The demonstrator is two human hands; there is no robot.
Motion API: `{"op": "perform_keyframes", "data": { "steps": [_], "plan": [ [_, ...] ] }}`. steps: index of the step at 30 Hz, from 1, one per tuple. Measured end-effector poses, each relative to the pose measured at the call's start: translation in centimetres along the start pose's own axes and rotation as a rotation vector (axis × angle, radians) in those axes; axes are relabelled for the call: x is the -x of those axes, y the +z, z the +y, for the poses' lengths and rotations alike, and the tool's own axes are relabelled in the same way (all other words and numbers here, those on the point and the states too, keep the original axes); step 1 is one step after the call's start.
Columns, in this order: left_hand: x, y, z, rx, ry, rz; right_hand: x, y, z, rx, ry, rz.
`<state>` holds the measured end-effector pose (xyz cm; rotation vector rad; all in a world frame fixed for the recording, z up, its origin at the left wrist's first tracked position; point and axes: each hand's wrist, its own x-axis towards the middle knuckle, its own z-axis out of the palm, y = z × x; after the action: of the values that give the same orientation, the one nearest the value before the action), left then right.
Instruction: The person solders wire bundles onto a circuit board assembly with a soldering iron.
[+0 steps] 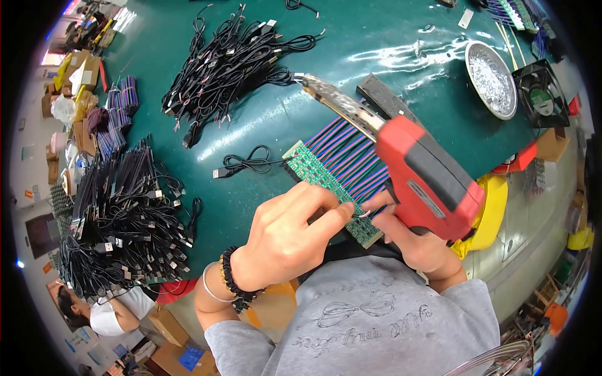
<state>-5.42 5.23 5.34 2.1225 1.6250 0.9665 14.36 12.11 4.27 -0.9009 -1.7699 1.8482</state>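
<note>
A green circuit board strip (326,182) lies tilted on the table, with a row of coloured ribbon wires (345,150) running from its far side. My left hand (291,229) is over the board's near edge, thumb and forefinger pinched on a thin pale wire (362,215). Close by, my right hand (417,244) is curled under a red and black soldering gun (433,178), its fingertips near the same wire. The gun's long metal nose points up and left, above the table. A black USB cable (251,161) reaches the board's far-left end.
Black USB cables lie in a pile (229,69) at the back and a bigger heap (125,219) on the left. A dark block (385,94) sits behind the board. Far right are a metal bowl (491,78) of silvery bits and a fan (542,97). Another person (116,310) is at lower left.
</note>
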Motion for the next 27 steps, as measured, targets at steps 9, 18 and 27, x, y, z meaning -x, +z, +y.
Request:
{"op": "perform_keyframes", "data": {
  "steps": [9,18,27],
  "plan": [
    [1.5,1.9,1.6,0.179,-0.114,0.130,0.6,-0.3,1.5,0.263,-0.219,-0.125],
    [1.3,1.2,0.7,0.019,-0.057,0.127,0.8,0.3,1.4,0.112,-0.065,-0.011],
    [1.7,2.0,0.5,0.003,0.029,0.198,0.5,0.3,1.9,0.252,-0.143,-0.029]
  ]
}}
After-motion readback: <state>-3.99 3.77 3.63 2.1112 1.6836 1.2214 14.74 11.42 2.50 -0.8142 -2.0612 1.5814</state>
